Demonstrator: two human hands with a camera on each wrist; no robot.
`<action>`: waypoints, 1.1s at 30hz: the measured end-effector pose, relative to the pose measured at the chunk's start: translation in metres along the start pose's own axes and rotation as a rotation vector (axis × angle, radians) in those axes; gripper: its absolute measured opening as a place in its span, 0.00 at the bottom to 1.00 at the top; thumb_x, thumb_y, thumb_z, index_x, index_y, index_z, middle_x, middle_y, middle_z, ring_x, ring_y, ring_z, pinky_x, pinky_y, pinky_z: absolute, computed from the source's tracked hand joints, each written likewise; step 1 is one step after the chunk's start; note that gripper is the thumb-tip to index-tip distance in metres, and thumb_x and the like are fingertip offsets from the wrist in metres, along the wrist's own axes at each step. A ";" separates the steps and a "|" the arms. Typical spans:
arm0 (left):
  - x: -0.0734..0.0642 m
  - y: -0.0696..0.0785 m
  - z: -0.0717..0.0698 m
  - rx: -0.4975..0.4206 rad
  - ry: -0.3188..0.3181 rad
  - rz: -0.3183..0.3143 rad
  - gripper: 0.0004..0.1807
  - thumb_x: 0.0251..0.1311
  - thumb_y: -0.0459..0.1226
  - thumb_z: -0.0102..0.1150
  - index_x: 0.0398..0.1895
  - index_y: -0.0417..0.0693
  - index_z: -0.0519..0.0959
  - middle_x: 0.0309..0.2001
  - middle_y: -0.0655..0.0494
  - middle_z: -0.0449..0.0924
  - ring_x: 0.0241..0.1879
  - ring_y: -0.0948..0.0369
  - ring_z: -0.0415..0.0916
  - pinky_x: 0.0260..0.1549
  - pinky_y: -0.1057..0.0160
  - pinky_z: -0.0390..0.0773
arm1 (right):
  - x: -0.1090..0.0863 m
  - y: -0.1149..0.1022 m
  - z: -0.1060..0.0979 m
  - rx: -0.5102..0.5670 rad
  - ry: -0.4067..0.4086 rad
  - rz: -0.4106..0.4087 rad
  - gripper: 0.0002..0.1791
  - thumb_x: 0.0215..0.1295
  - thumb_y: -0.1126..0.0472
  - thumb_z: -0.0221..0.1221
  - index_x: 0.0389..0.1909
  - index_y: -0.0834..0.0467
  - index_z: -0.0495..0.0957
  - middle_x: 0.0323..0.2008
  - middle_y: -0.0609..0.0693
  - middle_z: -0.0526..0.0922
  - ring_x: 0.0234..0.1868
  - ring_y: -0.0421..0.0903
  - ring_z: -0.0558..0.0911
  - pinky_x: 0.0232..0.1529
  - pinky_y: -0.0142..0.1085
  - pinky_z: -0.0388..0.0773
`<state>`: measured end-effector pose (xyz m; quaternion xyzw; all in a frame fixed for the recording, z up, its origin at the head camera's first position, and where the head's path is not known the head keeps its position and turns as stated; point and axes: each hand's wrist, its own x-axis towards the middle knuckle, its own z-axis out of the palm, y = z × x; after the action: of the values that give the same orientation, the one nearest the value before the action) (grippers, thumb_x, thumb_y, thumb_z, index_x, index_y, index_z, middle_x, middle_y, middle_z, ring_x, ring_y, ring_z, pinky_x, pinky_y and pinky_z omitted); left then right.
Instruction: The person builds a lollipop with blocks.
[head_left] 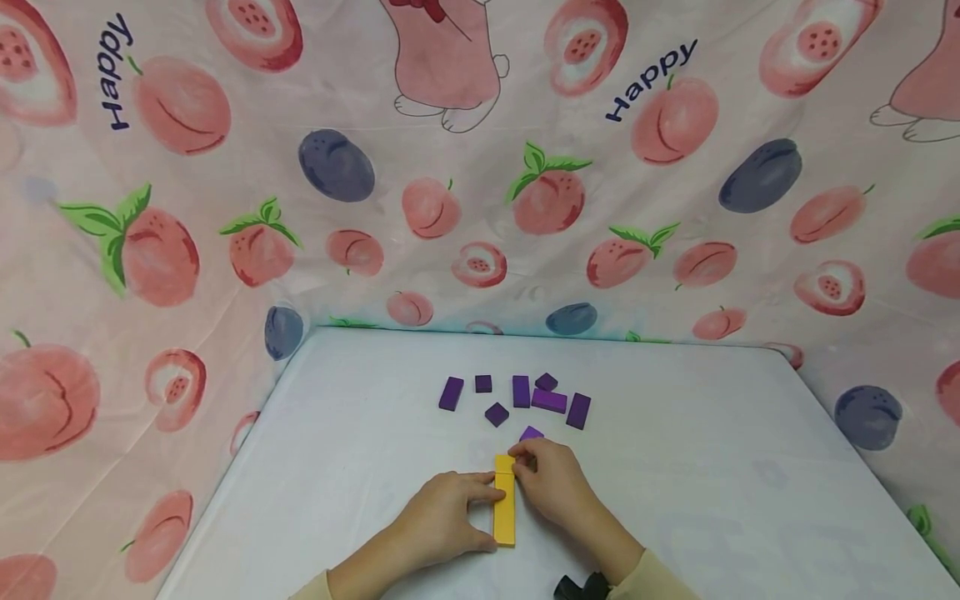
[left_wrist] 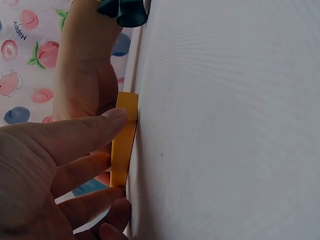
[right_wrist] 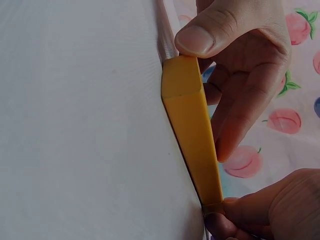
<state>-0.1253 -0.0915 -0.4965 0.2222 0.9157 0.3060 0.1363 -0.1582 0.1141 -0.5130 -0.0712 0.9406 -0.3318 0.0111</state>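
A long yellow block lies on the white table, pointing away from me, with a small yellow block against its far end. My left hand holds the long block, thumb at the near end and fingers along its left side and top. At the far end, my right hand pinches the small block between thumb and forefinger. The right wrist view shows the long block and, at its far end, the right fingertips. Just beyond the right hand is a purple block, partly hidden.
Several purple blocks, such as an oblong one and a small one, lie scattered farther back on the white table. A fruit-printed cloth hangs behind. A black object sits by the right wrist.
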 end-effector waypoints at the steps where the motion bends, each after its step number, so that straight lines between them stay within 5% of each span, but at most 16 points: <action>1: 0.000 0.000 0.000 0.001 -0.001 0.000 0.34 0.45 0.50 0.87 0.61 0.66 0.88 0.70 0.63 0.82 0.69 0.50 0.80 0.68 0.44 0.77 | 0.000 0.000 0.000 0.001 0.002 0.000 0.07 0.70 0.65 0.69 0.47 0.54 0.89 0.35 0.44 0.86 0.35 0.39 0.76 0.40 0.32 0.82; 17: 0.003 -0.004 0.000 -0.022 -0.022 0.001 0.34 0.50 0.52 0.85 0.64 0.67 0.87 0.71 0.64 0.80 0.70 0.52 0.79 0.69 0.41 0.75 | 0.001 0.002 0.000 0.016 0.008 -0.002 0.07 0.69 0.65 0.70 0.46 0.55 0.89 0.33 0.43 0.84 0.33 0.40 0.75 0.36 0.29 0.78; 21: 0.004 -0.006 0.000 -0.063 0.004 0.016 0.31 0.56 0.50 0.82 0.65 0.62 0.86 0.69 0.63 0.83 0.54 0.64 0.85 0.59 0.54 0.82 | 0.001 0.003 0.000 0.022 0.004 0.005 0.08 0.69 0.65 0.70 0.46 0.54 0.89 0.33 0.42 0.84 0.34 0.39 0.76 0.37 0.28 0.78; 25: 0.008 -0.008 0.000 -0.131 0.036 0.007 0.29 0.58 0.45 0.81 0.64 0.56 0.87 0.63 0.60 0.87 0.35 0.69 0.76 0.43 0.65 0.80 | 0.001 0.004 0.000 0.025 0.008 0.009 0.08 0.70 0.65 0.69 0.47 0.54 0.89 0.34 0.42 0.85 0.34 0.39 0.76 0.38 0.28 0.79; 33: 0.018 -0.012 0.003 -0.126 0.060 -0.022 0.31 0.58 0.46 0.81 0.66 0.56 0.85 0.56 0.62 0.85 0.30 0.68 0.71 0.31 0.69 0.73 | 0.000 0.004 -0.001 0.038 0.006 -0.008 0.08 0.70 0.66 0.69 0.47 0.55 0.89 0.35 0.44 0.86 0.34 0.40 0.76 0.38 0.29 0.80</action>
<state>-0.1432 -0.0897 -0.5079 0.1938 0.9007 0.3678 0.1260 -0.1592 0.1178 -0.5146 -0.0737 0.9339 -0.3497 0.0086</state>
